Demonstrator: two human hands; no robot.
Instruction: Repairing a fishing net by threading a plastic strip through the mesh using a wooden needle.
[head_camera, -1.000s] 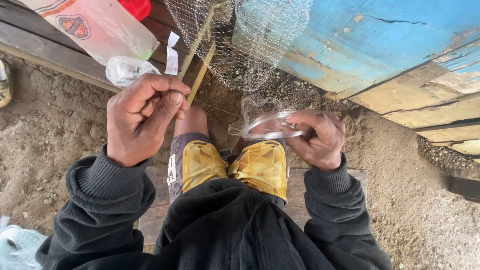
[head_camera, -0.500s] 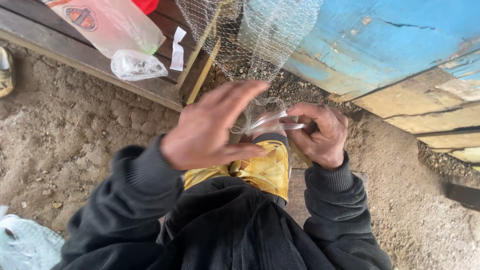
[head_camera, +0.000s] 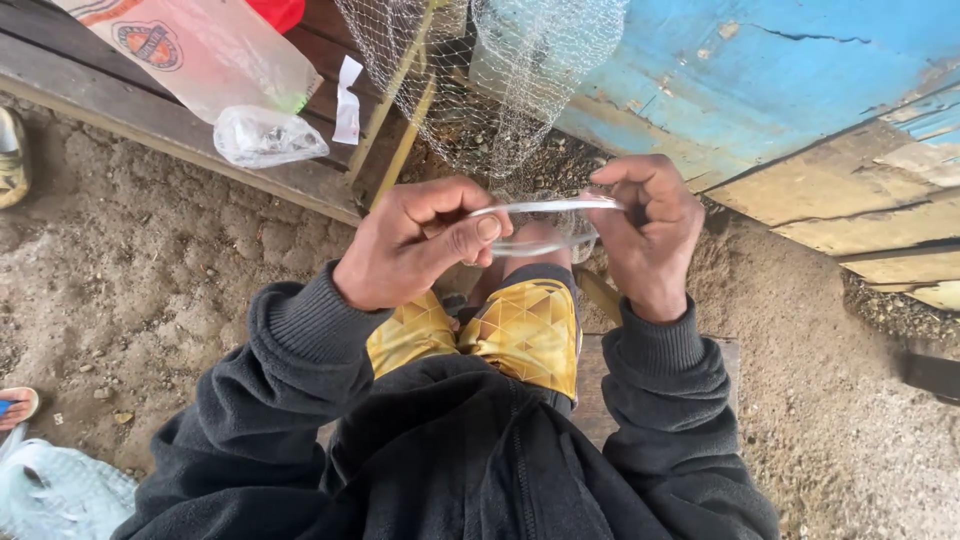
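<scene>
My left hand (head_camera: 415, 240) and my right hand (head_camera: 650, 230) both pinch a thin ring of clear, pale line (head_camera: 545, 212) stretched level between them above my knees. The ring sits at the lower edge of a fine mesh net (head_camera: 480, 80) that hangs down from above in front of me. Below the hands show yellow patterned shorts (head_camera: 500, 330) and black sleeves. Two thin wooden sticks (head_camera: 395, 110) slant behind the net.
A dark wooden plank (head_camera: 150, 120) at upper left carries a clear plastic bag (head_camera: 200, 50), a crumpled clear bag (head_camera: 265, 135) and a white scrap. A blue painted board wall (head_camera: 780, 80) stands at right. Sandy ground surrounds me; a sandal (head_camera: 15, 405) lies at the left edge.
My left hand came down from beside the net and took hold of the ring's left side. My right hand lifted the ring higher. The view tilted slightly.
</scene>
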